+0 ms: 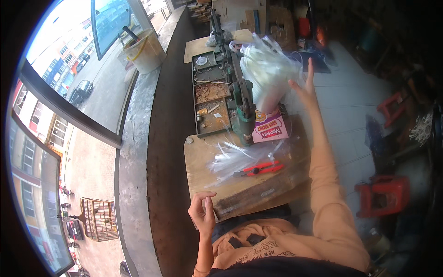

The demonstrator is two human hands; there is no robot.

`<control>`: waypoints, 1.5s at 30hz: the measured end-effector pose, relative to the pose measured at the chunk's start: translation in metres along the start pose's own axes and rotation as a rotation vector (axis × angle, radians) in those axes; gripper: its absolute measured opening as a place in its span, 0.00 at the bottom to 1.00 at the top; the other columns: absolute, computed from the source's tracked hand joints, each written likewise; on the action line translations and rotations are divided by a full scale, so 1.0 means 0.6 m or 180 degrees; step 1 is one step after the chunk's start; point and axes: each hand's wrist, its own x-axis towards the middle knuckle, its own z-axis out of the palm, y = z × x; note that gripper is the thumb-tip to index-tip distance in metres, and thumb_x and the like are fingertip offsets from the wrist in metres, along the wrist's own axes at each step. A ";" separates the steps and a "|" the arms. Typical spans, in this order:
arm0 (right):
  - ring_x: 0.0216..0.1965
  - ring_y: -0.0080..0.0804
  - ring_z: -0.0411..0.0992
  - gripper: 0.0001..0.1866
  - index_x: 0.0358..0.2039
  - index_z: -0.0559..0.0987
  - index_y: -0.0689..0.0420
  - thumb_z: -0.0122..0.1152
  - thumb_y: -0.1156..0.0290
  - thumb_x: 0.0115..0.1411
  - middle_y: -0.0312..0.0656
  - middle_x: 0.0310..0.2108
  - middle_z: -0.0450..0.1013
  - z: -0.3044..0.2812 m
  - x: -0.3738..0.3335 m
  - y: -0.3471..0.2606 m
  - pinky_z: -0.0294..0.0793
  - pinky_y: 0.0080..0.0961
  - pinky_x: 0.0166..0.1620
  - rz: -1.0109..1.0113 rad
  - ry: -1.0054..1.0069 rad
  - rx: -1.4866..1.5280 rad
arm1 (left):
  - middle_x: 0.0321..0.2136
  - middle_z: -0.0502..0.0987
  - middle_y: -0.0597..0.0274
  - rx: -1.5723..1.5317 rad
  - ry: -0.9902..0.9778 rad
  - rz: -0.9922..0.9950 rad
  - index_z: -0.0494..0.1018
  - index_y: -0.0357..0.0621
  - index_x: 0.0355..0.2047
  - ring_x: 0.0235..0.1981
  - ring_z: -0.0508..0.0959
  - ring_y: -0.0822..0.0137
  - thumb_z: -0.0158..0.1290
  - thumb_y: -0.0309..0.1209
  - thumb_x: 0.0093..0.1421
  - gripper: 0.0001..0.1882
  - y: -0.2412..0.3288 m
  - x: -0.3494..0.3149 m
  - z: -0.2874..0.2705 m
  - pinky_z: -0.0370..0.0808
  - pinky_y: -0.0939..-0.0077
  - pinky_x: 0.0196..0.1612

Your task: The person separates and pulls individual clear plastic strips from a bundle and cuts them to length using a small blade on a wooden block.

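My right hand [305,88] is stretched forward with fingers and thumb spread, holding nothing that I can see. Just left of it is a large, blurred bundle of whitish, translucent plastic strips [267,67]; whether the hand touches it I cannot tell. My left hand [202,212] hovers by the near left corner of the wooden worktop [196,161], its fingers loosely curled and nothing showing in them. A loose pile of similar clear strips [230,159] lies on the worktop. Red-handled pliers [260,170] lie on its near side, and a pink box [272,127] stands behind.
A long green metal bench machine [244,111] runs away from me down the table. Along its left is a compartment tray [212,94] with small parts and scraps. A dirty white bucket [145,53] stands on the window ledge [138,120]. Red stools [382,196] stand at right.
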 end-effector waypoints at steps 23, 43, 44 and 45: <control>0.58 0.55 0.53 0.45 0.56 0.64 0.46 0.69 0.44 0.38 0.58 0.56 0.53 0.044 0.054 -0.044 0.56 0.41 0.58 -0.0134 -0.1204 -0.1289 | 0.54 0.60 0.40 -0.0267 0.0830 -0.0774 0.50 0.34 0.59 0.52 0.66 0.50 0.32 0.41 0.64 0.28 -0.097 0.263 0.493 0.62 0.65 0.54; 0.56 0.43 0.57 0.36 0.51 0.71 0.56 0.64 0.53 0.40 0.48 0.52 0.62 -0.042 0.057 0.060 0.54 0.35 0.58 0.1068 -0.0738 0.0267 | 0.47 0.63 0.30 0.0020 -0.0281 -0.1665 0.63 0.34 0.50 0.48 0.66 0.39 0.36 0.47 0.60 0.28 -0.075 0.380 0.494 0.59 0.57 0.53; 0.56 0.42 0.57 0.37 0.51 0.70 0.57 0.64 0.53 0.40 0.48 0.52 0.62 -0.043 0.053 0.070 0.54 0.35 0.58 0.1157 -0.0651 0.0486 | 0.48 0.63 0.30 0.0140 -0.0149 -0.1582 0.62 0.34 0.49 0.48 0.66 0.40 0.37 0.47 0.60 0.28 -0.078 0.379 0.500 0.59 0.58 0.53; 0.56 0.42 0.57 0.37 0.51 0.70 0.59 0.64 0.53 0.40 0.48 0.52 0.62 -0.047 0.050 0.078 0.54 0.35 0.58 0.1259 -0.0561 0.0666 | 0.48 0.62 0.31 0.0241 -0.0045 -0.1525 0.61 0.34 0.49 0.47 0.66 0.41 0.38 0.46 0.60 0.27 -0.075 0.374 0.509 0.60 0.58 0.52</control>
